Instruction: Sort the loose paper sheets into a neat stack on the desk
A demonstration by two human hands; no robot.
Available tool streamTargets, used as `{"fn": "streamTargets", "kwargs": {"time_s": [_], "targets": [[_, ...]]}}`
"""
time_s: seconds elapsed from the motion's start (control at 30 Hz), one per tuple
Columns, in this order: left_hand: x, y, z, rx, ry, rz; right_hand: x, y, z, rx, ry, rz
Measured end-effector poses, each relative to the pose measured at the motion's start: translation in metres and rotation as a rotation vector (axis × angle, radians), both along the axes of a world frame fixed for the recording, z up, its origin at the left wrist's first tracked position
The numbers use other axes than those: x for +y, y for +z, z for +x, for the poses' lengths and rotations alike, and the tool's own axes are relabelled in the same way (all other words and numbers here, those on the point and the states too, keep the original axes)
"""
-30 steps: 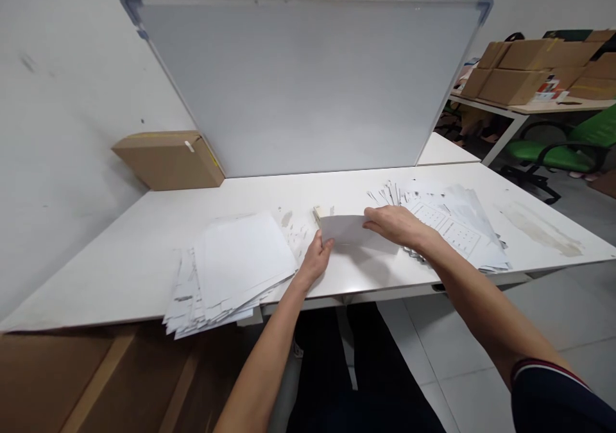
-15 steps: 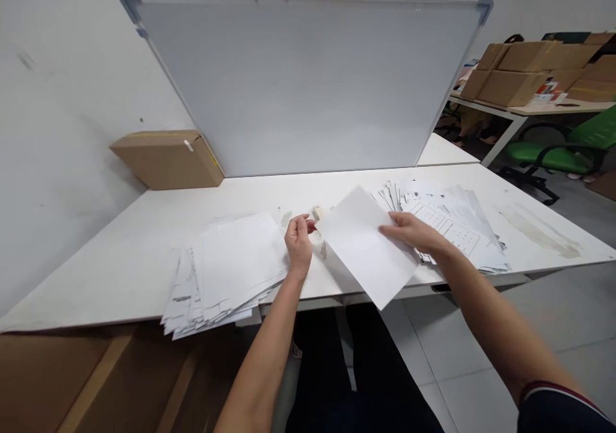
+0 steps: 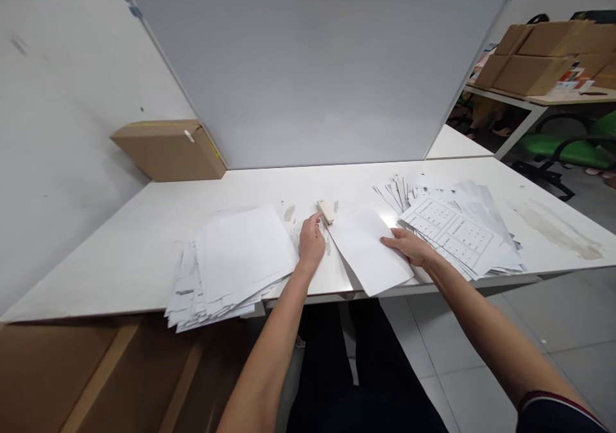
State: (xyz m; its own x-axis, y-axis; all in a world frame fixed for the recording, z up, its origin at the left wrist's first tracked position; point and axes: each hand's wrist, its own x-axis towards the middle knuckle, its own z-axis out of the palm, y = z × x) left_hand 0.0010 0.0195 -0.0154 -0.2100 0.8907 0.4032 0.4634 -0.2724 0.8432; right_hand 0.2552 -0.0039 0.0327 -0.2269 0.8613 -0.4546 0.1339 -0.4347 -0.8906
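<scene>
White tabletop shows in a narrow strip between the left pile (image 3: pixel 245 247) and the left hand (image 3: pixel 312 239), and in a broader stretch on the far left. That pile juts past the front edge of the table (image 3: pixel 125 260); the right pile (image 3: pixel 457 231), fanned out with printed sheets on top, lies near the same edge. Behind both, a band of tabletop runs back to the whiteboard (image 3: pixel 308 67), with a carton (image 3: pixel 168 154) at its left foot. The sheet (image 3: pixel 363 253) is between the piles, its near corner reaching over the front edge and its far left corner just beside the stapler (image 3: pixel 325 212) (so its shape suggests, though it is small in view).

The whiteboard's top is cut off, as is the green chair (image 3: pixel 563 151) at the right. The print on the right pile is too small to read, the right hand's lower fingers are hidden beneath the sheet, and how much of the sheet rests on the table is hard to judge.

The right hand (image 3: pixel 409 244) pinches the sheet by its right side, thumb on top, closed on the paper. The left hand is loosely curled at the stapler's near end; whether it touches the stapler or has anything inside its fingers, I cannot tell.
</scene>
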Motion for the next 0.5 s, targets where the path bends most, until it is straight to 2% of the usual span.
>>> {"fn": "streamTargets", "kwargs": {"time_s": [0.17, 0.5], "targets": [[0.0013, -0.0037, 0.0022, 0.156, -0.044, -0.006, 0.0067, -0.0076, -0.0036, -0.031, -0.025, 0.009], [-0.0036, 0.0012, 0.0075, 0.392, 0.01, -0.167, 0.0104, -0.008, -0.0048, -0.057, -0.032, -0.012]]}}
